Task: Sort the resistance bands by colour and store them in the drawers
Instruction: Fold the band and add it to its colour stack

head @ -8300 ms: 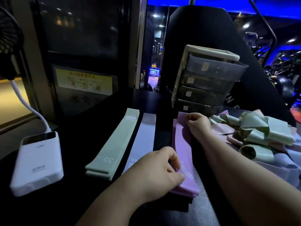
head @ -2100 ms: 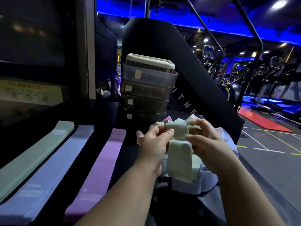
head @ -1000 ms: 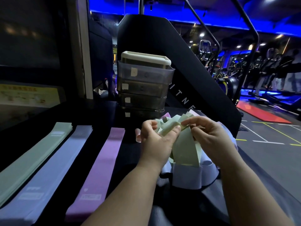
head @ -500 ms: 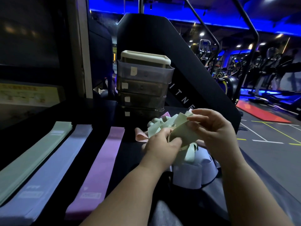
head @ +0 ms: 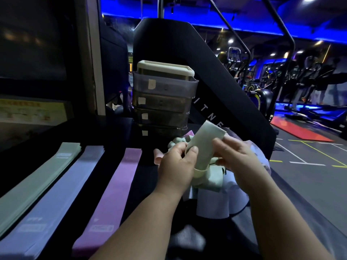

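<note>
At back of surface (head: 112, 132), drawer unit (head: 163, 102): four smoky drawers, all pushed in, contents not possible to see. Green band (head: 206, 139) held up over loose pile (head: 214, 201), just in front of drawers. Left hand (head: 176, 166): fingers curled, thumb pressing band's left edge. Right hand (head: 238, 158): fingers bent, pinching band from right. Both hands grasp same band. At left, side by side, flat: green stack (head: 37, 182), grey-blue stack (head: 62, 194), purple stack (head: 116, 190).
</note>
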`<act>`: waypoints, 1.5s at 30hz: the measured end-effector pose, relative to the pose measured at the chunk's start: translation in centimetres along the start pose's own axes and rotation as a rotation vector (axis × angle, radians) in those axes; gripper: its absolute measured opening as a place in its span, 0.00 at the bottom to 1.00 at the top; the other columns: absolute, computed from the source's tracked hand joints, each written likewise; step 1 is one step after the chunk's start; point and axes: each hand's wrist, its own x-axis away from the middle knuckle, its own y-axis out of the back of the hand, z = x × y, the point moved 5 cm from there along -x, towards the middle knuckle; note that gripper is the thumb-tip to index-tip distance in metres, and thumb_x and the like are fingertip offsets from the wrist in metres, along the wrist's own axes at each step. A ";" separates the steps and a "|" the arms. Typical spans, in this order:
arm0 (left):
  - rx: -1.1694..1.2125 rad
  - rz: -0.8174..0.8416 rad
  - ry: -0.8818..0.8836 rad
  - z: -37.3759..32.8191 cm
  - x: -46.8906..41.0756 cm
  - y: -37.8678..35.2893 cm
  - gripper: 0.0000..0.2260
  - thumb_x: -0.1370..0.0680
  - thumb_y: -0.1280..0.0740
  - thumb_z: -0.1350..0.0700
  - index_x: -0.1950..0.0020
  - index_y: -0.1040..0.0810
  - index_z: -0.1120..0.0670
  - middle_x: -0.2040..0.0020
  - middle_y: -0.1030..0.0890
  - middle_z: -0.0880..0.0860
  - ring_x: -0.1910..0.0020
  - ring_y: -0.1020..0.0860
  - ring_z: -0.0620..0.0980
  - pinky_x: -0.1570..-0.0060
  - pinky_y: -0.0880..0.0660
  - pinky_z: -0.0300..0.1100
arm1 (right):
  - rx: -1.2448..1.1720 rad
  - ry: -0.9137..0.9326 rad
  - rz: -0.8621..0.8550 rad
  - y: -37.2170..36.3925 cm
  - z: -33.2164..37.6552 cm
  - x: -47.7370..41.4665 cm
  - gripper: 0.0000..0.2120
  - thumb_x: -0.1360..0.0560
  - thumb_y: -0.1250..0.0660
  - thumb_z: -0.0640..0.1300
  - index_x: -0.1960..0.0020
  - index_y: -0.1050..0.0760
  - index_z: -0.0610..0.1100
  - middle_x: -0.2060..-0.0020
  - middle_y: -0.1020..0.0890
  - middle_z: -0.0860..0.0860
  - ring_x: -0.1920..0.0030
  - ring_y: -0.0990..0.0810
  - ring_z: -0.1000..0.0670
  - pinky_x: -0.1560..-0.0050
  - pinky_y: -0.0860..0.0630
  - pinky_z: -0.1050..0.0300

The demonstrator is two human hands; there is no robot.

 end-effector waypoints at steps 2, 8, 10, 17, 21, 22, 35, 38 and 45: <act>-0.023 0.004 -0.018 -0.2 0.2 0.0 0.14 0.31 0.40 0.37 0.57 0.21 0.43 0.64 0.18 0.44 0.37 0.26 0.61 0.34 0.32 0.60 | 0.030 0.093 -0.006 0.1 0.1 0.6 0.09 0.24 0.30 0.47 0.50 0.18 0.43 0.54 0.15 0.41 0.52 0.17 0.39 0.50 0.22 0.40; -0.341 0.086 -0.054 -0.9 1.0 -0.5 0.08 0.28 0.34 0.46 0.53 0.20 0.47 0.65 0.28 0.45 0.46 0.33 0.55 0.35 0.32 0.53 | -0.086 0.070 -0.135 0.6 -0.1 0.2 0.06 0.22 0.34 0.41 0.56 0.19 0.46 0.64 0.18 0.48 0.60 0.23 0.45 0.57 0.27 0.47; -0.357 0.156 -0.022 -0.5 1.2 -1.1 0.16 0.33 0.33 0.44 0.47 0.21 0.47 0.60 0.29 0.43 0.47 0.28 0.52 0.39 0.28 0.51 | -0.146 0.074 -0.166 0.8 0.1 0.2 0.05 0.23 0.34 0.43 0.56 0.19 0.46 0.61 0.19 0.46 0.57 0.23 0.43 0.56 0.26 0.48; -0.293 0.189 0.032 -0.4 1.3 -0.8 0.13 0.30 0.29 0.41 0.54 0.20 0.49 0.60 0.31 0.41 0.49 0.25 0.50 0.38 0.28 0.49 | -0.394 0.053 -0.273 2.2 -0.1 0.3 0.08 0.24 0.35 0.44 0.49 0.26 0.40 0.56 0.27 0.39 0.59 0.28 0.40 0.54 0.31 0.40; -0.057 0.127 -0.077 -1.2 0.8 -0.1 0.15 0.31 0.32 0.36 0.61 0.21 0.48 0.68 0.20 0.49 0.57 0.22 0.52 0.37 0.30 0.61 | -0.496 0.050 -0.289 2.5 -0.1 0.2 0.05 0.20 0.37 0.43 0.51 0.26 0.42 0.60 0.25 0.42 0.64 0.26 0.46 0.60 0.31 0.51; -0.022 0.112 -0.107 -1.3 0.7 0.0 0.17 0.32 0.34 0.33 0.60 0.21 0.46 0.66 0.18 0.48 0.58 0.20 0.52 0.37 0.32 0.66 | -0.506 0.040 -0.287 2.4 -0.2 0.2 0.05 0.21 0.36 0.44 0.52 0.26 0.43 0.62 0.25 0.43 0.65 0.27 0.47 0.60 0.32 0.53; 0.029 0.070 -0.152 -2.4 0.7 0.6 0.19 0.34 0.35 0.30 0.57 0.20 0.42 0.65 0.16 0.45 0.58 0.18 0.53 0.39 0.33 0.72 | -0.404 -0.038 0.162 -1.2 0.5 0.7 0.22 0.30 0.29 0.46 0.40 0.27 0.36 0.54 0.18 0.40 0.56 0.18 0.42 0.55 0.22 0.49; 0.016 0.065 -0.159 -2.5 0.9 0.7 0.17 0.34 0.36 0.30 0.57 0.20 0.40 0.65 0.18 0.42 0.59 0.19 0.49 0.38 0.34 0.72 | -0.388 -0.014 0.150 -1.4 0.4 0.7 0.23 0.33 0.30 0.40 0.40 0.29 0.35 0.56 0.19 0.41 0.59 0.19 0.46 0.63 0.24 0.55; -0.034 0.168 -0.132 -2.9 1.2 0.6 0.22 0.35 0.38 0.26 0.53 0.23 0.39 0.59 0.17 0.43 0.52 0.20 0.45 0.34 0.34 0.66 | -0.546 -0.022 0.053 -0.6 0.2 0.4 0.23 0.39 0.21 0.41 0.49 0.23 0.32 0.59 0.26 0.37 0.60 0.24 0.43 0.65 0.26 0.57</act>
